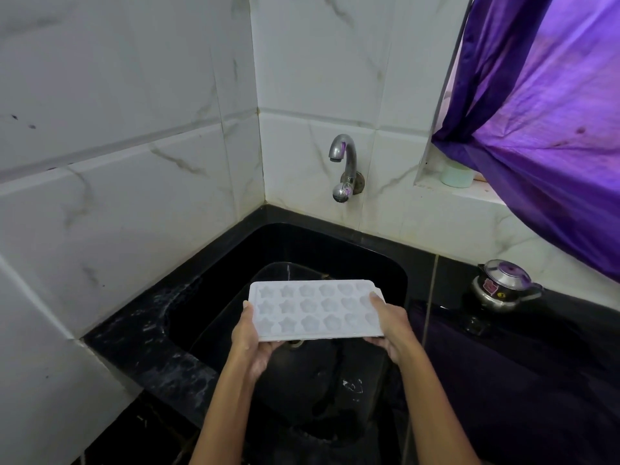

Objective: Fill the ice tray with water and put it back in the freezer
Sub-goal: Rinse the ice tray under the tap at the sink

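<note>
A: Fingers?
B: Left hand grips the left short end of the ice tray: thumb on the top rim, the other fingers curled underneath. Right hand does the same at the right end, thumb lying over the top corner, fingers wrapped below.

A: Tray position?
B: Held in the air over the black sink, roughly level, long side across the view. White, three rows of star and flower shaped cells. Can't tell if there's water in the cells.

A: Tap?
B: Metal tap on the tiled wall behind the sink, above and beyond the tray. No stream visible from the spout.

A: Around it?
B: Black counter runs right of the sink. A small steel lidded pot sits on it near the wall. Purple curtain hangs top right, a pale green container on the ledge under it.
</note>
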`<state>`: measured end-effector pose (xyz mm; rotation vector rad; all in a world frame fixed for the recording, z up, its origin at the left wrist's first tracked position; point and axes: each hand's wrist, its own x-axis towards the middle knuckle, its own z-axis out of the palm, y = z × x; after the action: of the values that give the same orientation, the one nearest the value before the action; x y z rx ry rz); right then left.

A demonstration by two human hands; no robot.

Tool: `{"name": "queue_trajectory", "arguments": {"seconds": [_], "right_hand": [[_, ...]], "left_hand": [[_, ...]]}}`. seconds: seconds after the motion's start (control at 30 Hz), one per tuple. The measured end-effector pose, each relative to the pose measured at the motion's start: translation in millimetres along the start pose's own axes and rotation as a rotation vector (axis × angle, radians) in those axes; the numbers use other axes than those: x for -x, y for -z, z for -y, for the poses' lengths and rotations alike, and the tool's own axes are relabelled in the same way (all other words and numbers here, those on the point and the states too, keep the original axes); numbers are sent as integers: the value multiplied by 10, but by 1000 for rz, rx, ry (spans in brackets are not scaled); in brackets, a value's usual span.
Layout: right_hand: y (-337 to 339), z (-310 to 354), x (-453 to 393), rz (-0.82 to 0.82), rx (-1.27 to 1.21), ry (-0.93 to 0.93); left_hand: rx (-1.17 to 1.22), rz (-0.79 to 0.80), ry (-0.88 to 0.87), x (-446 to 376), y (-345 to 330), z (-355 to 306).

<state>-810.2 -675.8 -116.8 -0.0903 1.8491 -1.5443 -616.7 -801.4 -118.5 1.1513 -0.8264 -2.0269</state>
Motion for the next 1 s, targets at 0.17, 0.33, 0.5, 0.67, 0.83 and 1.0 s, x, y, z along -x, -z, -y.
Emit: {"name": "queue_trajectory", "arguments": {"seconds": [0.17,0.33,0.5,0.67,0.83,1.0], "right_hand": [[22,-22,-24,-63,-27,36],[36,31,6,-141,49,128],[26,100,107,-274,162,266],[14,169,170,-260,279,372],[-25,281,218,-222,402,436],[-106,309,277,-201,546,489]], "left_hand": [[-222,-119,-82,-40,6,53],[-286,-183,-96,-85,40,108],[-317,-126,-110,-86,71,186],[-339,-90,-75,-92,65,275],[-371,-65,19,-130,48,400],[-366,-57,75,-125,50,492]]}}
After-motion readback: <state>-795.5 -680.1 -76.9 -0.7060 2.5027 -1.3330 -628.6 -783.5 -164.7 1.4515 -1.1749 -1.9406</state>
